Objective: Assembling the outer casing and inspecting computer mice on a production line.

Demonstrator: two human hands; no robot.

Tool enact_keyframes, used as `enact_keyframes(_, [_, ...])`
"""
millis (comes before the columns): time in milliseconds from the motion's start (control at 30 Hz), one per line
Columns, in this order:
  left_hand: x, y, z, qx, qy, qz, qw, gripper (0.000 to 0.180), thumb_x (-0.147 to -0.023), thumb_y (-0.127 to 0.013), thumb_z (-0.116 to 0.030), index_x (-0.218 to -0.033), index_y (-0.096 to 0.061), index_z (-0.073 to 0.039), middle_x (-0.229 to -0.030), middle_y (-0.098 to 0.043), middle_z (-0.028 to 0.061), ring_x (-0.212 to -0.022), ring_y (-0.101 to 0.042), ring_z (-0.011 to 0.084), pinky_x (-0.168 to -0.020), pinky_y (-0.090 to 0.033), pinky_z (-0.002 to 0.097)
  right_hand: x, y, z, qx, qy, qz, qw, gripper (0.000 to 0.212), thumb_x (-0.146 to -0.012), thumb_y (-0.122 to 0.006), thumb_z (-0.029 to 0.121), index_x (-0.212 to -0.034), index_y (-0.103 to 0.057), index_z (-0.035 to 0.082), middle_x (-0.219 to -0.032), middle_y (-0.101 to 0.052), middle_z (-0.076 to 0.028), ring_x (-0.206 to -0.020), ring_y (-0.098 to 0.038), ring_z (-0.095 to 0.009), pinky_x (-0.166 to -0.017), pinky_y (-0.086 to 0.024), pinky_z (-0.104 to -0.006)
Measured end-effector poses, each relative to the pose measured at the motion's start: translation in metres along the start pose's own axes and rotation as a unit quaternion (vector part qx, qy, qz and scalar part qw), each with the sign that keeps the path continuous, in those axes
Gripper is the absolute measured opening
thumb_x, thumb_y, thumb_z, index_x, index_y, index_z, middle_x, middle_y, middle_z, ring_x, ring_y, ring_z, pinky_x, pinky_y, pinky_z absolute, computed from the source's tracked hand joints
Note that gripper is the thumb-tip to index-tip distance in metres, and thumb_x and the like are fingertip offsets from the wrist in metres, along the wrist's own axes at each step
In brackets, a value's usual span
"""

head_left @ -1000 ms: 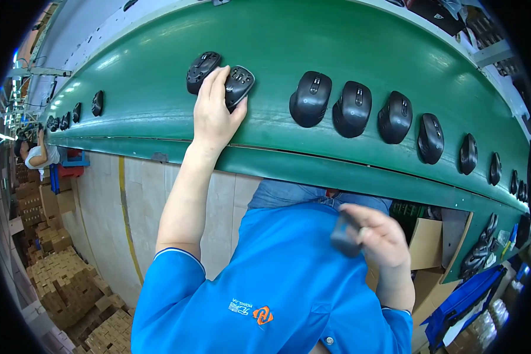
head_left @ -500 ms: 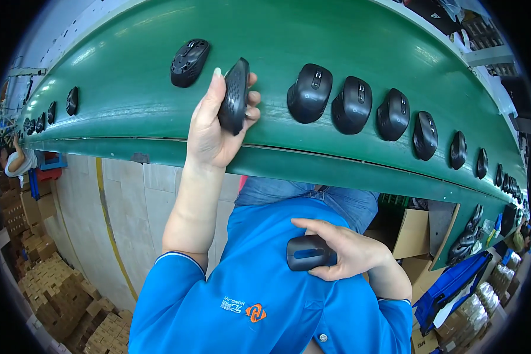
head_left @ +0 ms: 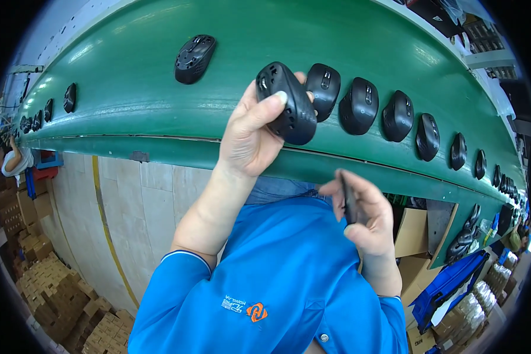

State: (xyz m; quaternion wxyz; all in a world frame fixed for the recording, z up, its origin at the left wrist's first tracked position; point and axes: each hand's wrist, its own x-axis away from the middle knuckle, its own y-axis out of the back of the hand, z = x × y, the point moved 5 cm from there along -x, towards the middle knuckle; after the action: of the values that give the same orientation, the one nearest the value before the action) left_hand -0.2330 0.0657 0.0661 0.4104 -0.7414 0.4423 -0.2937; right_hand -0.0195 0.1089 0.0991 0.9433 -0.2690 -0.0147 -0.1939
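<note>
My left hand [head_left: 251, 138] is closed around a black computer mouse body [head_left: 300, 121], tilted above the front edge of the green work surface. Holes show in the top of this body, and my thumb presses on it. Lower and to the right, my right hand [head_left: 371, 218] pinches a thin dark mouse cover [head_left: 347, 197], seen edge-on and slightly blurred. The two hands are apart. Just behind the held body stands a smooth black mouse [head_left: 324, 85], partly hidden by my left fingers. Farther left lies an uncovered mouse body [head_left: 194, 59] with holes showing.
Several smooth black mice [head_left: 359, 106] line the green surface [head_left: 253, 29] toward the right; more mice [head_left: 69, 98] sit at far left. Another person [head_left: 19, 158] is at the far left edge. Cardboard boxes [head_left: 59, 289] stack on the floor, and an open carton [head_left: 413, 233] stands beneath the surface.
My left hand has moved right and turned the mouse body so its holed top shows. My right hand has risen toward the surface, turning the cover edge-on.
</note>
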Motion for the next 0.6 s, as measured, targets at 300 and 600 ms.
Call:
enact_keyframes(300, [0.004,-0.024,0.023,0.049,0.048,0.039,0.997,0.062,-0.091,-0.066,-0.021,-0.141,-0.032,-0.008,-0.139,-0.046,0.0194,-0.122,-0.053,0.0322,-0.101,-0.049,0.0502,-0.038,-0.014,0.034,0.219,0.118,-0.131,0.960,0.076,-0.076,-0.077,0.005,-0.140,-0.039,-0.008,-0.134,-0.044,-0.016,-0.123,-0.049,-0.023,-0.105,-0.038,-0.0349])
enact_keyframes(600, [0.015,-0.027,0.025,0.044,0.062,0.034,0.997,0.069,-0.092,-0.064,-0.024,-0.147,-0.024,-0.012,-0.142,-0.042,0.0206,-0.126,-0.051,0.0336,-0.102,-0.048,0.0482,-0.048,-0.016,0.033,0.213,0.153,-0.151,0.953,0.074,-0.075,-0.078,0.002,-0.139,-0.042,-0.007,-0.129,-0.044,-0.012,-0.117,-0.049,-0.019,-0.099,-0.044,-0.0294])
